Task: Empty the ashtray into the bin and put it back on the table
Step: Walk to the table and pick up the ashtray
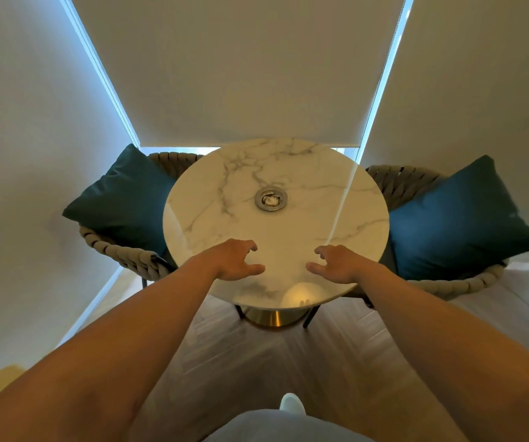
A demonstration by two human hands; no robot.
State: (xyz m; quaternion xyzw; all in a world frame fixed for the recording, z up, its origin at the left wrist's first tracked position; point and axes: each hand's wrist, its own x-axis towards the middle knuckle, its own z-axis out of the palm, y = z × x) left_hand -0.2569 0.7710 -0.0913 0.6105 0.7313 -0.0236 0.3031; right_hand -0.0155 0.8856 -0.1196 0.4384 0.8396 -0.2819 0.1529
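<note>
Fingers: loosely curled and spread on both hands, gripping nothing. Left hand [236, 260] and right hand [336, 263]: held over the near part of the table [212, 199], palms down, apparently readied for a reach. Ashtray [271, 199]: round, metallic, holding pale debris, at the tabletop's centre, beyond both hands and untouched. Two woven chairs with blue cushions [122, 193] flank the table. Bin: not in view. Emptying not yet begun.
</note>
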